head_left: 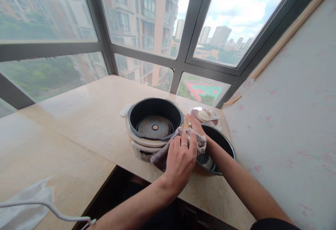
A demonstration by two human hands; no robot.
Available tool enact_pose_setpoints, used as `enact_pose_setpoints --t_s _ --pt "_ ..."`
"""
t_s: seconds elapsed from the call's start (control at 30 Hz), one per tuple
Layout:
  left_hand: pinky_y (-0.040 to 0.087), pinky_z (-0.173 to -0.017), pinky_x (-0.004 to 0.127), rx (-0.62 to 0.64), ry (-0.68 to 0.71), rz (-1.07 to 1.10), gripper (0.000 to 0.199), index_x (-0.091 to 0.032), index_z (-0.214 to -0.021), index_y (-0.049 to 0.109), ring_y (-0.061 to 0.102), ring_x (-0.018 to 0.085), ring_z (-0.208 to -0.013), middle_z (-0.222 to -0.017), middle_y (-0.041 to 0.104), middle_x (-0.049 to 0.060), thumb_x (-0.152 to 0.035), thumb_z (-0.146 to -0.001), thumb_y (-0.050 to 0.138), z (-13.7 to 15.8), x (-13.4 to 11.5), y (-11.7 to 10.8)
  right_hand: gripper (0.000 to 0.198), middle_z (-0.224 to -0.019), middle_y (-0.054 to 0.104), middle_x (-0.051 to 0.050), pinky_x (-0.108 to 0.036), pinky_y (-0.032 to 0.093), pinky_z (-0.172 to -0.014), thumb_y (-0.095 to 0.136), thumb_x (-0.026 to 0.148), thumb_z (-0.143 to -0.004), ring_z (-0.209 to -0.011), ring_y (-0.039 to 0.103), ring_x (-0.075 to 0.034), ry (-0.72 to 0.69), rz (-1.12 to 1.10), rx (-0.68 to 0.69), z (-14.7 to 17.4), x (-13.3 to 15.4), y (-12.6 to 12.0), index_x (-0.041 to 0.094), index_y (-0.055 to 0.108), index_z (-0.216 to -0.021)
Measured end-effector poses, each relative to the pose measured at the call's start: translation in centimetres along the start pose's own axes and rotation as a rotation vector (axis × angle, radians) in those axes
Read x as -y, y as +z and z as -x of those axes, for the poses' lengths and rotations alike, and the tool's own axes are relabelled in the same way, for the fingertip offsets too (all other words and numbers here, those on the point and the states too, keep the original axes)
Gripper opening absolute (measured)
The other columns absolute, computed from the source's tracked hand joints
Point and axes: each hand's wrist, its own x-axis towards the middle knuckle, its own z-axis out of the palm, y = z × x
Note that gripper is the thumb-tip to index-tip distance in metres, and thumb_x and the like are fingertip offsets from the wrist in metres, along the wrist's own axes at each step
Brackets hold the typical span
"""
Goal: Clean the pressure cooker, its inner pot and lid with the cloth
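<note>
An electric pressure cooker (140,142), with a pale body and a dark round cavity, stands lidless on the ledge. My left hand (181,156), a ring on one finger, presses a grey-brown cloth (160,158) against the cooker's right front side. Just beyond it, my right hand (197,125) is at the cooker's right side handle, its fingers closed there and partly hidden by the cloth and my left hand. Under my right forearm sits a black inner pot (225,144), partly covered by the arm.
Behind the inner pot lies a lid with a pale handle (207,114). The pale stone-look ledge (78,118) runs along large windows, and a flower-patterned wall (283,125) bounds the right. A white cable (52,209) and a crumpled white sheet (28,202) are at the lower left.
</note>
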Motion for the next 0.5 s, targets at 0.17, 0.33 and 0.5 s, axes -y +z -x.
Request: enact_pose_setpoints --t_s 0.17,0.33,0.5 --pt "0.053 -0.084 0.042 -0.016 0.057 0.018 0.038 -0.003 -0.132 0.057 0.062 0.027 -0.094 -0.113 0.066 0.019 -0.011 -0.097 0.045 0.0 -0.1 0.2 0.043 -0.072 0.056 -0.003 -0.035 0.045 -0.078 0.055 0.064 -0.078 -0.074 0.049 -0.020 0.003 -0.014 -0.019 -0.1 -0.2 0.1 0.023 0.046 -0.071" --pt "0.045 -0.105 0.051 -0.138 0.103 -0.003 0.036 -0.006 -0.131 0.059 0.060 0.035 -0.119 -0.124 0.064 0.020 -0.015 -0.097 0.049 0.3 -0.3 1.0 0.033 -0.077 0.056 -0.002 -0.033 0.043 -0.083 0.052 0.052 -0.085 -0.077 0.048 -0.018 -0.030 -0.018 -0.003 0.0 -0.4 0.0 0.021 0.046 -0.076" --pt "0.041 -0.109 0.054 -0.109 0.082 0.027 0.036 -0.004 -0.129 0.056 0.055 0.039 -0.128 -0.125 0.062 0.023 -0.017 -0.097 0.046 -0.1 -0.9 1.6 0.025 -0.078 0.058 -0.002 -0.034 0.042 -0.085 0.049 0.044 -0.087 -0.081 0.048 -0.019 -0.059 0.062 -0.004 0.2 -0.5 -0.2 0.021 0.047 -0.079"
